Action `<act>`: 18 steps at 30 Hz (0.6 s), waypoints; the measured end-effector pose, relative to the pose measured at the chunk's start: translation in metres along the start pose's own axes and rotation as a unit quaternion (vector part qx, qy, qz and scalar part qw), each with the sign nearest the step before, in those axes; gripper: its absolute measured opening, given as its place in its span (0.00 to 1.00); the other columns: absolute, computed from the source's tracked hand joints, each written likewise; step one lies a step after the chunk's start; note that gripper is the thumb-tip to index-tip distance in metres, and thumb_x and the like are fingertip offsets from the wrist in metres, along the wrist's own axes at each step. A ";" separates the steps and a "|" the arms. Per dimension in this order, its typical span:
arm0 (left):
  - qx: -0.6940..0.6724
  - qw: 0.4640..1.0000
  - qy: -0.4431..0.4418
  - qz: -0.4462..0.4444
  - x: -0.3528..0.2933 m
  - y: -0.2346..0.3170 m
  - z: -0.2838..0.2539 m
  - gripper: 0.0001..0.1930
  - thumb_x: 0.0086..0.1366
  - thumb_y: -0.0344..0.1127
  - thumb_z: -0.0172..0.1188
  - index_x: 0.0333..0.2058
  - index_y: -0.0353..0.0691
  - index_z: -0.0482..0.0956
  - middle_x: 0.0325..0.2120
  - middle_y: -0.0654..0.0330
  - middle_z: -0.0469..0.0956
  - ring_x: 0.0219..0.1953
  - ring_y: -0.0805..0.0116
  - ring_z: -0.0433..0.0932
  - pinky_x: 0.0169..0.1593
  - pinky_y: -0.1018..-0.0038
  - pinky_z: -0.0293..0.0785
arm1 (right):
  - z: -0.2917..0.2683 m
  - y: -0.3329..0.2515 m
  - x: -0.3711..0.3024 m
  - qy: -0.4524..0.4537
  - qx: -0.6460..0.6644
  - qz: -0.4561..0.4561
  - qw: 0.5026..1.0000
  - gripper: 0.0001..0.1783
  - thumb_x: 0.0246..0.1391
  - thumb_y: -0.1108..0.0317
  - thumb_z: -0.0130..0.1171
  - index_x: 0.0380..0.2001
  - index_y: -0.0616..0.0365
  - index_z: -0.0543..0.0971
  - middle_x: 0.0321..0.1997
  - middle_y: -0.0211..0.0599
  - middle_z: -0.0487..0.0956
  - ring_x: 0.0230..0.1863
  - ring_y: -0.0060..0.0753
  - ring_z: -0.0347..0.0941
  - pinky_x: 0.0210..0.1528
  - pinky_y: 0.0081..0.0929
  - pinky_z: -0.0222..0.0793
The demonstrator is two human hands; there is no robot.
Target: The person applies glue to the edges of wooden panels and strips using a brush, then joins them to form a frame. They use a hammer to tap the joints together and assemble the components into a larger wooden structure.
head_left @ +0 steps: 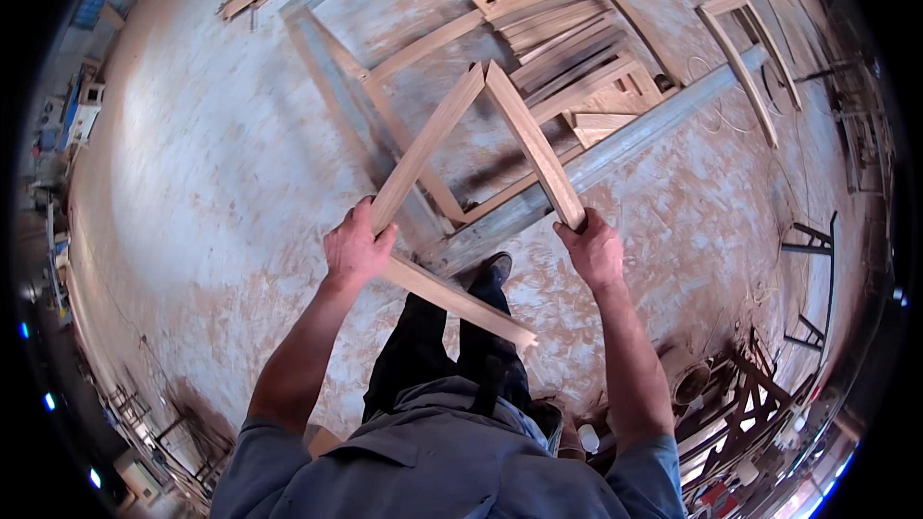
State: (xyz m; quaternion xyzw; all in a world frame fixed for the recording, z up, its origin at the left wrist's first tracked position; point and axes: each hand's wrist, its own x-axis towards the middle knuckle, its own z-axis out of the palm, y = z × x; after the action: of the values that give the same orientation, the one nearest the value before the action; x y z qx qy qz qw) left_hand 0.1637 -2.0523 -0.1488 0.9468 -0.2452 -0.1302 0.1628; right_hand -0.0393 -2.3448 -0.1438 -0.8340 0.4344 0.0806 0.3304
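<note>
My left hand (356, 246) is closed around the corner of two joined wooden bars. One light wood bar (428, 149) slants up and away from it. The other wood bar (461, 300) runs down to the right across my legs and has a notched free end. My right hand (591, 250) grips the near end of a wooden strip (534, 139). The far ends of this strip and the slanting bar come together in a peak, with a narrow dark gap between them. Whether the two ends touch is hard to tell.
Beyond my hands, a large wooden frame (423, 48) lies on grey metal rails (663, 120), with stacked boards (548, 24) inside it. A narrow wooden frame (735, 53) is at the far right. Black metal legs (829, 279) lie on the dusty floor (231, 154).
</note>
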 end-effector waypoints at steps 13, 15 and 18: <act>-0.156 0.973 0.102 -0.135 -0.084 -0.105 -0.047 0.23 0.56 0.34 0.62 0.50 0.37 0.69 0.32 0.48 0.79 0.33 0.54 0.81 0.37 0.65 0.76 | 0.027 -0.067 0.008 -0.023 -0.120 -0.162 0.979 0.24 0.45 0.53 0.66 0.40 0.55 0.73 0.34 0.45 0.79 0.37 0.51 0.76 0.38 0.44 0.72; -0.174 0.970 0.105 -0.136 -0.091 -0.115 -0.047 0.22 0.56 0.33 0.62 0.50 0.37 0.69 0.31 0.49 0.79 0.32 0.54 0.80 0.37 0.65 0.75 | 0.036 -0.068 0.017 0.010 -0.158 -0.230 0.960 0.23 0.43 0.54 0.66 0.40 0.54 0.74 0.34 0.43 0.77 0.39 0.49 0.75 0.39 0.43 0.71; -0.195 0.964 0.108 -0.148 -0.095 -0.116 -0.050 0.22 0.56 0.33 0.62 0.49 0.37 0.69 0.31 0.49 0.79 0.32 0.55 0.80 0.36 0.65 0.75 | 0.042 -0.073 0.029 0.030 -0.187 -0.287 0.939 0.21 0.43 0.54 0.66 0.37 0.54 0.73 0.35 0.42 0.75 0.42 0.48 0.71 0.44 0.43 0.68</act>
State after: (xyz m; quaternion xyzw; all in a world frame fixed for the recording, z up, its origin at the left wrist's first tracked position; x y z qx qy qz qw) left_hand 0.1483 -1.8961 -0.1306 0.9310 -0.0534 -0.0951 0.3483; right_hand 0.0416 -2.3080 -0.1532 -0.9720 0.1638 0.0374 0.1642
